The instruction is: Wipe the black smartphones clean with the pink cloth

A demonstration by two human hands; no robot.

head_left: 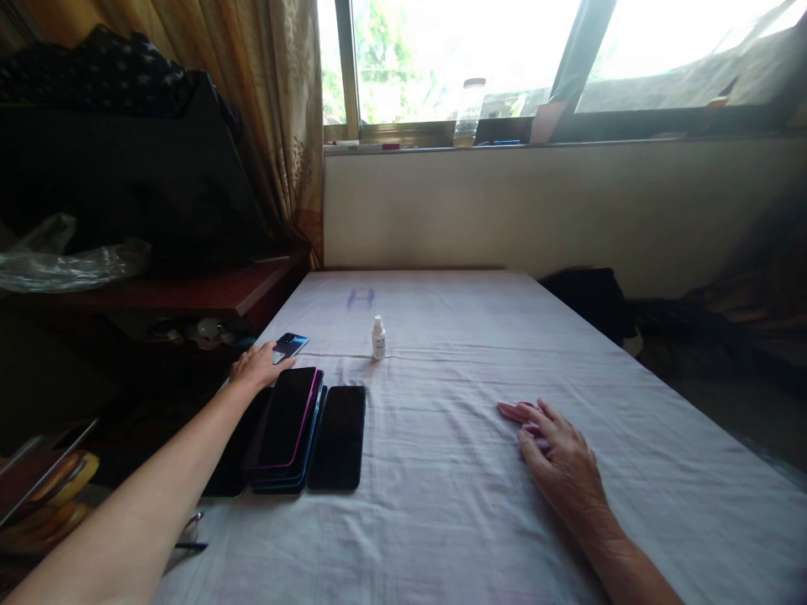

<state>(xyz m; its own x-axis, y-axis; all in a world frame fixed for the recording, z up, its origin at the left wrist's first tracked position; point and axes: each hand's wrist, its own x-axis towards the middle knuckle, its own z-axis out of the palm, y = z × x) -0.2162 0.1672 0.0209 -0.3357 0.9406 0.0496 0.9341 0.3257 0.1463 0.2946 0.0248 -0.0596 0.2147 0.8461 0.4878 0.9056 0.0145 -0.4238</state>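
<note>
L hand [255, 366] fingers curled on small blue phone [291, 344]; R hand [558, 454] fingers loosely spread, flat on pink cloth [515, 411]

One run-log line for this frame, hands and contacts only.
left hand: on blue phone | right hand: flat on pink cloth | spray bottle: upright, untouched | phone stack: beside left hand

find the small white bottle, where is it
In the head view the white bottle stands upright on the cloth-covered table, left of centre, just beyond the row of phones and right of the left hand.
</note>
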